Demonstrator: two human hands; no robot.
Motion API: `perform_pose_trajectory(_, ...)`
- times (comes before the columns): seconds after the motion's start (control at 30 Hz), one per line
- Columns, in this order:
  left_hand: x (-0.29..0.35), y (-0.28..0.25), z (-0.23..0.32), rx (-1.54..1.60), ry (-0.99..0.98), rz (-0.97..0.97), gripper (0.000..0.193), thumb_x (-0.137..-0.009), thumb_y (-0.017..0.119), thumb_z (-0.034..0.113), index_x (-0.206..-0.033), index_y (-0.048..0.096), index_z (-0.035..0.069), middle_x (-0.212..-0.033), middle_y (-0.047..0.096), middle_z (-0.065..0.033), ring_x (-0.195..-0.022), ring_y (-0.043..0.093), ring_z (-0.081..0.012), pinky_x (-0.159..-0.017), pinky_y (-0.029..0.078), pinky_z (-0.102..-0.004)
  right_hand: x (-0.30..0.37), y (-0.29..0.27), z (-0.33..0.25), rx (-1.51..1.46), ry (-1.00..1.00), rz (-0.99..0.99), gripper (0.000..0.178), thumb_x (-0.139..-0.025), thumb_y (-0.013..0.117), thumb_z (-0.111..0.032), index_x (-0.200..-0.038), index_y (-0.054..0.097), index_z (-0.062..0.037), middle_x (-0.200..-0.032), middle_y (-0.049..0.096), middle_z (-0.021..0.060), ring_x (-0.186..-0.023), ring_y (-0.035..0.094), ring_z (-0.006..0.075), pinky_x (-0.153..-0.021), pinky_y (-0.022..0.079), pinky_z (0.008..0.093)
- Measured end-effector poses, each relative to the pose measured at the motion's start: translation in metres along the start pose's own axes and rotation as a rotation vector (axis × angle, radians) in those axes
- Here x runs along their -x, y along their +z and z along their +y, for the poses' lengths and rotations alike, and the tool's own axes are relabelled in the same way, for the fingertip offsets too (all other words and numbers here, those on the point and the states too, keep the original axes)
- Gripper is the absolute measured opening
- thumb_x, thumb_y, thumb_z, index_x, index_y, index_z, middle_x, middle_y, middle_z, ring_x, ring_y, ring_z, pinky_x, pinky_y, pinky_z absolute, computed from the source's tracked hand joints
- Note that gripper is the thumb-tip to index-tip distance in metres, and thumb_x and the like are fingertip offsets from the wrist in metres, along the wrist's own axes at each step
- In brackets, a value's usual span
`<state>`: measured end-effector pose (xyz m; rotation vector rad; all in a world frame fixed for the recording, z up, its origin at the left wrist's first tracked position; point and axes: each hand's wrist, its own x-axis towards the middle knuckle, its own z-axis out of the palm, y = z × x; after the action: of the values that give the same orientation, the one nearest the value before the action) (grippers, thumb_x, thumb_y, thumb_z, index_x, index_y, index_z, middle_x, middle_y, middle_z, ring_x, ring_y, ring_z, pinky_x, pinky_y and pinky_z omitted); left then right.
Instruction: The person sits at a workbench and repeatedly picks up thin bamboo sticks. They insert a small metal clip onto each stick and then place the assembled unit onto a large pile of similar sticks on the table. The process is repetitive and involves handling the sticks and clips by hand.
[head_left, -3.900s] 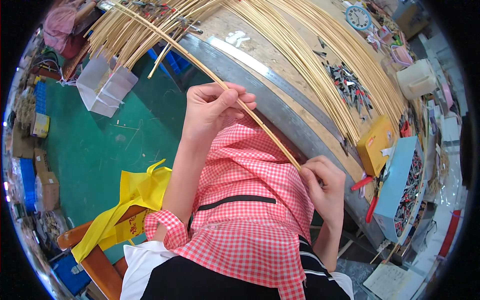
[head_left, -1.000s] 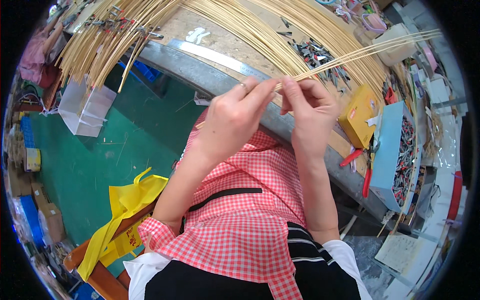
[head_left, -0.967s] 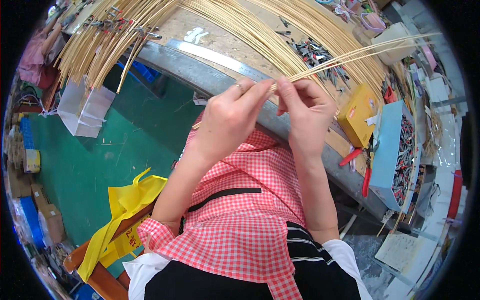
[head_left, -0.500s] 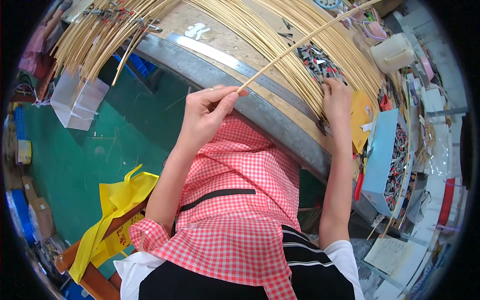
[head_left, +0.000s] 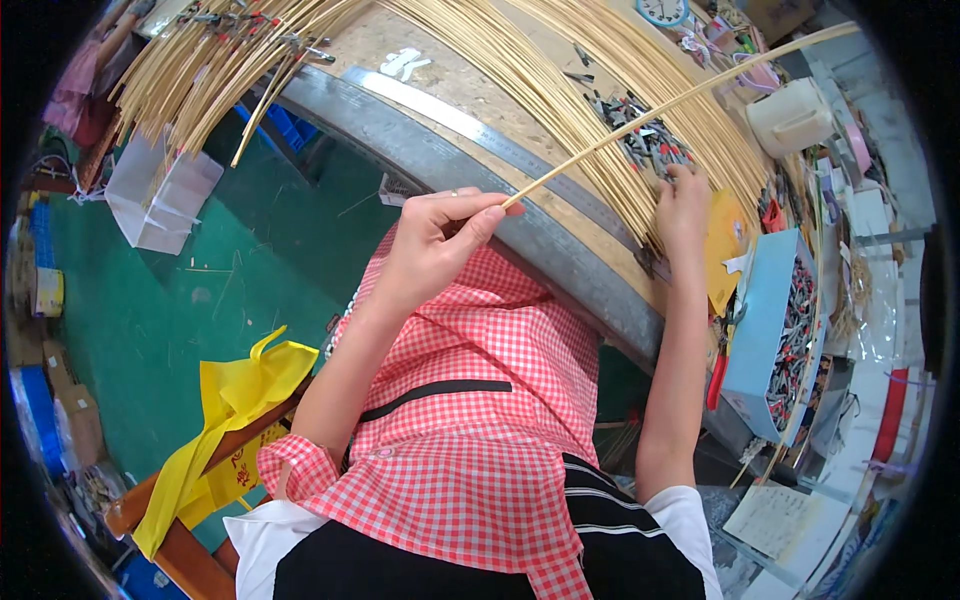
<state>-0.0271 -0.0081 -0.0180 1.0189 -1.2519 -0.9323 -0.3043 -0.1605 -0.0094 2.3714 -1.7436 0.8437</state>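
My left hand [head_left: 440, 240] is above the bench's near edge, thumb and fingers pinching the near end of a long, thin, pale wooden stick [head_left: 580, 155]. The stick runs up to the far right, crossing over rows of similar sticks [head_left: 520, 75] laid on the bench. My right hand [head_left: 684, 215] reaches into a heap of small dark clips with red parts [head_left: 652, 147], lying on the sticks. Its fingers are curled down at the heap's near end; what lies between them is too small to make out.
A metal ruler [head_left: 450, 118] lies along the bench's metal edge [head_left: 400, 143]. Right of my right hand are a yellow sheet [head_left: 727, 245], red-handled pliers [head_left: 718, 378] and a light-blue box [head_left: 755, 335] of clips. Clipped sticks [head_left: 185, 85] overhang the bench at far left.
My left hand has shifted slightly right and nearer, bringing the stick along. My right hand stays at the clip heap, its fingers slightly moved. The view has shifted a little.
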Motion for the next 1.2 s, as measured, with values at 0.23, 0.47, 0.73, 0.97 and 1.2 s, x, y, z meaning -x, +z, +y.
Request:
perform_pose_trajectory(0.23, 0.003, 0.004, 0.011, -0.099, 0.042, -0.013, 0.016, -0.089, 0.062, 0.009, -0.098, 0.071, -0.001, -0.068, 0.057, -0.0005, -0.058, 0.041, -0.0041, -0.05, 0.03, -0.0208, 0.054, -0.058, -0.092, -1.1, 0.179, -0.239, 0.024, -0.089, 0.055, 0.002, -0.111, 0.062, 0.0072, -0.088, 0.064, 0.0105, -0.072, 0.061, 0.0121, -0.067, 0.05, 0.0246)
perform_pose_trajectory(0.47, 0.004, 0.01, 0.016, -0.134, 0.077, -0.055, 0.014, -0.087, 0.062, 0.005, -0.097, 0.071, 0.001, -0.065, 0.057, -0.007, -0.058, 0.048, -0.0121, -0.053, 0.039, -0.0272, 0.083, -0.043, -0.115, -1.257, 0.166, -0.257, 0.026, -0.088, 0.053, 0.011, -0.112, 0.063, 0.0079, -0.086, 0.066, 0.0143, -0.067, 0.063, 0.0154, -0.063, 0.052, 0.0259)
perform_pose_trajectory(0.73, 0.004, 0.01, 0.009, -0.202, 0.122, -0.059, 0.013, -0.085, 0.064, 0.006, -0.095, 0.071, 0.001, -0.067, 0.06, -0.0102, -0.058, 0.052, -0.0164, -0.054, 0.041, -0.029, 0.084, -0.041, -0.117, -1.243, 0.127, -0.24, 0.026, -0.086, 0.055, 0.011, -0.11, 0.064, 0.0079, -0.082, 0.066, 0.0135, -0.064, 0.062, 0.0141, -0.06, 0.052, 0.0252)
perform_pose_trajectory(0.97, 0.004, 0.009, 0.004, -0.252, 0.191, -0.076, 0.015, -0.085, 0.062, 0.003, -0.096, 0.071, 0.001, -0.069, 0.061, -0.0072, -0.059, 0.051, -0.0119, -0.054, 0.038, -0.0258, 0.086, -0.046, -0.119, -1.2, 0.187, -0.3, 0.025, -0.087, 0.056, 0.009, -0.11, 0.063, 0.0089, -0.091, 0.068, 0.0146, -0.069, 0.064, 0.0146, -0.065, 0.053, 0.0248)
perform_pose_trajectory(1.2, -0.002, -0.013, -0.003, -0.098, -0.03, -0.359, 0.017, -0.087, 0.062, 0.01, -0.095, 0.07, -0.002, -0.074, 0.065, -0.0063, -0.062, 0.053, -0.0093, -0.055, 0.039, -0.0235, 0.076, -0.055, -0.105, -1.245, 0.155, -0.208, 0.028, -0.094, 0.056, -0.008, -0.118, 0.059, 0.0068, -0.106, 0.066, 0.0192, -0.086, 0.065, 0.0177, -0.072, 0.055, 0.0281)
